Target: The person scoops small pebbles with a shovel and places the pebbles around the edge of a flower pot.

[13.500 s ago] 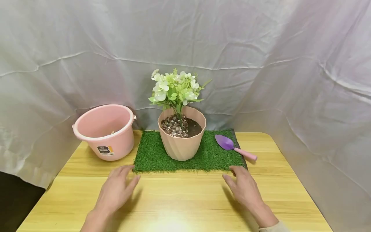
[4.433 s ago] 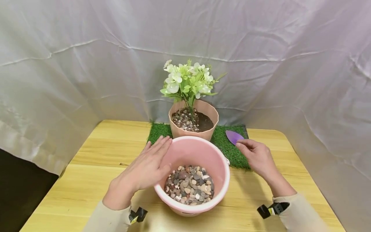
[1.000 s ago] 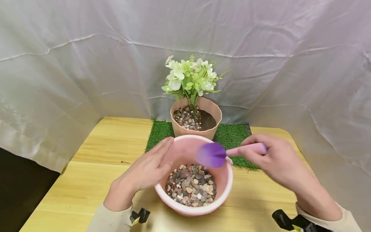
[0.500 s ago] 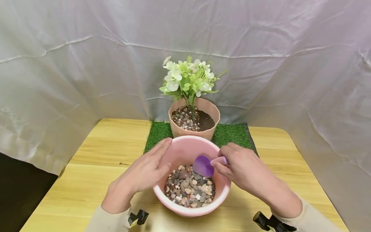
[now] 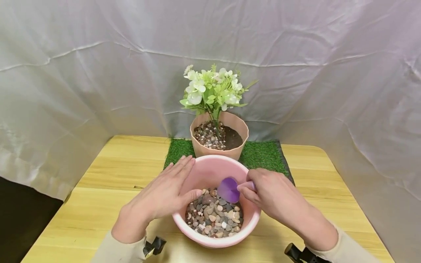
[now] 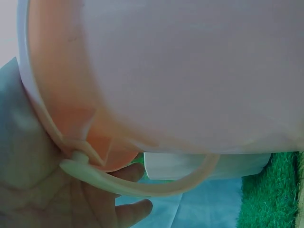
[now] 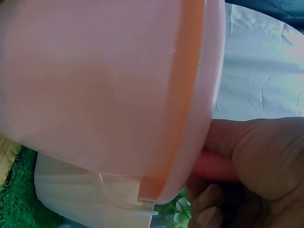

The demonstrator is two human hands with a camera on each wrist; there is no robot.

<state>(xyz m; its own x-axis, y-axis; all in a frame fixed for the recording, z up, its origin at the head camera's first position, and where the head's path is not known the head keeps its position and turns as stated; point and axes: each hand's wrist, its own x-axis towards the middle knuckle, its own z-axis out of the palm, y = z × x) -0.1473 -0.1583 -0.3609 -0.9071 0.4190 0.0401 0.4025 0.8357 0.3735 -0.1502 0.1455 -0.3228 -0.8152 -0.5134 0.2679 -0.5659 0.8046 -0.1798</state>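
trowel [image 5: 229, 190] lowered, left thumb now over bucket [image 5: 210, 168] rim

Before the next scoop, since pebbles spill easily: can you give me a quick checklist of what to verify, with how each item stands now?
1. Right hand grips the trowel by its pink handle: ok.
2. Trowel blade inside the pink bucket, over the pebbles: ok.
3. Left hand steadies the bucket's rim, thumb over the edge: ok.
4. Flower pot upright on the grass mat, just behind the bucket: ok.
5. Blade loaded with pebbles: cannot tell.
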